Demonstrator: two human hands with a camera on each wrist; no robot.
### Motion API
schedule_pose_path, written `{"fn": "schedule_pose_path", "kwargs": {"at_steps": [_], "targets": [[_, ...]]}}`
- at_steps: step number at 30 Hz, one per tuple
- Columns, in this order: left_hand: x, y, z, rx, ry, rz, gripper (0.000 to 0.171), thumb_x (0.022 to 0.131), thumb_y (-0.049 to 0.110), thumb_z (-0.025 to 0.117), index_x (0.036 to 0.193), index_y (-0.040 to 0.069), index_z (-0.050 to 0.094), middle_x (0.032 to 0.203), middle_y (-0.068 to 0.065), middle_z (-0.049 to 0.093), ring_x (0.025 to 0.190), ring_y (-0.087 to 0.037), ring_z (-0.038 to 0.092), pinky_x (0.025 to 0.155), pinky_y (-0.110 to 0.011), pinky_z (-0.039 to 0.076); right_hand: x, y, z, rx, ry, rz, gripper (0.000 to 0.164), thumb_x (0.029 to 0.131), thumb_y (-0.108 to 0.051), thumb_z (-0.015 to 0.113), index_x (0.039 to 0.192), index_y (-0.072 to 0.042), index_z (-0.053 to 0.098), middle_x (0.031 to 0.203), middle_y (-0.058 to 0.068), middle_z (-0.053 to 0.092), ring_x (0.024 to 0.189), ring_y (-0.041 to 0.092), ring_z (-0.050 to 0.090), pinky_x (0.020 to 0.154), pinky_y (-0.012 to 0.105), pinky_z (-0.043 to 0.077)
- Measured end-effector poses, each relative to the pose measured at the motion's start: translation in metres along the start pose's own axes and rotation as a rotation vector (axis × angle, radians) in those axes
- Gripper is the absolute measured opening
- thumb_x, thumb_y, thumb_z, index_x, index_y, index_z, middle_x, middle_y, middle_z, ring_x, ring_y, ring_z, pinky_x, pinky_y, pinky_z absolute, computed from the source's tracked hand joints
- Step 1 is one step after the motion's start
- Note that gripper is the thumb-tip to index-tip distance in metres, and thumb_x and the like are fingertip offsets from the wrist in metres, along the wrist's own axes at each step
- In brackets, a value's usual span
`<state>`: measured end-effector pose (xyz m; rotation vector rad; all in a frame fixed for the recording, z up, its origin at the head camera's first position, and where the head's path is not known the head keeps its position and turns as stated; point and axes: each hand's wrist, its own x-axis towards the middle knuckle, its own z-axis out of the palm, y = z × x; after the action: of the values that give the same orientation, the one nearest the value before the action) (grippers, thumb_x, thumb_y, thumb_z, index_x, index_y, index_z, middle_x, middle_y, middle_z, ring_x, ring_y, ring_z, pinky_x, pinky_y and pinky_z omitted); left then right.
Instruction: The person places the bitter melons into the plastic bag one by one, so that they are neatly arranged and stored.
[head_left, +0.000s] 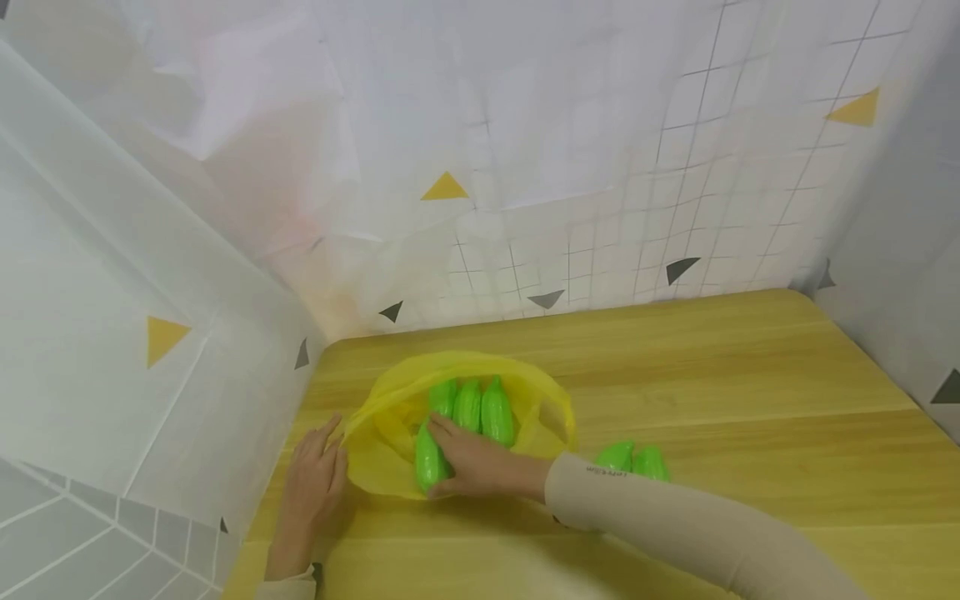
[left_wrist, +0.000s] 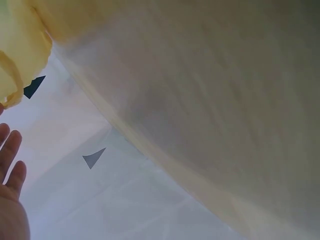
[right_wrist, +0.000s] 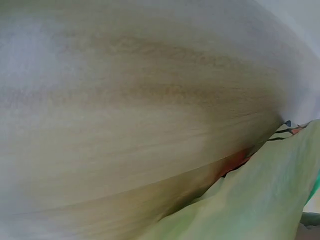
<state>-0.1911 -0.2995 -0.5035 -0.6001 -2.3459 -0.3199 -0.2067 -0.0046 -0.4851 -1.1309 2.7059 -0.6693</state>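
In the mouth of a translucent yellow plastic bag (head_left: 465, 363), a glossy green elongated vegetable (head_left: 429, 462) lies lengthwise toward the wooden table (head_left: 750, 383)'s far edge, with more tabletop rightward. The right hand (head_left: 480, 461) grips its right side; the left hand (head_left: 315, 475), fingers extended, is at the bag's left rim.

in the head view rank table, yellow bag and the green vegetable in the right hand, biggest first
1. Table
2. Yellow bag
3. Green vegetable, partly covered by the right hand
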Motion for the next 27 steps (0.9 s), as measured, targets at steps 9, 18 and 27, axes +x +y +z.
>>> {"fn": "schedule_pose_path", "kwargs": {"at_steps": [9, 18, 27], "targets": [[0.001, 0.001, 0.001, -0.012, 0.001, 0.002, 0.028, 0.092, 0.002, 0.048, 0.066, 0.004, 0.058, 0.127, -0.025, 0.061, 0.111, -0.042, 0.060, 0.097, -0.063, 0.043, -0.002, 0.000, -0.001, 0.081, -0.027, 0.039, 0.103, 0.084, -0.054, 0.069, 0.154, 0.002, 0.019, 0.163, 0.017, 0.013, 0.144, 0.028, 0.035, 0.116, 0.035, 0.036], [0.000, 0.000, 0.000, -0.012, -0.002, 0.011, 0.031, 0.092, 0.002, 0.048, 0.062, 0.009, 0.050, 0.128, -0.025, 0.061, 0.111, -0.042, 0.059, 0.099, -0.062, 0.042, -0.003, -0.005, -0.003, 0.079, 0.033, 0.044, 0.103, 0.083, -0.051, 0.072, 0.153, 0.004, 0.020, 0.163, 0.019, 0.015, 0.143, 0.030, 0.036, 0.115, 0.036, 0.038], [-0.003, 0.000, -0.001, -0.017, -0.010, 0.008, 0.029, 0.090, 0.003, 0.050, 0.062, 0.007, 0.052, 0.128, -0.025, 0.061, 0.112, -0.042, 0.059, 0.098, -0.064, 0.042, -0.006, -0.014, 0.002, 0.076, -0.026, 0.037, 0.102, 0.083, -0.053, 0.070, 0.153, 0.004, 0.022, 0.162, 0.020, 0.015, 0.142, 0.030, 0.038, 0.113, 0.034, 0.040]]}}
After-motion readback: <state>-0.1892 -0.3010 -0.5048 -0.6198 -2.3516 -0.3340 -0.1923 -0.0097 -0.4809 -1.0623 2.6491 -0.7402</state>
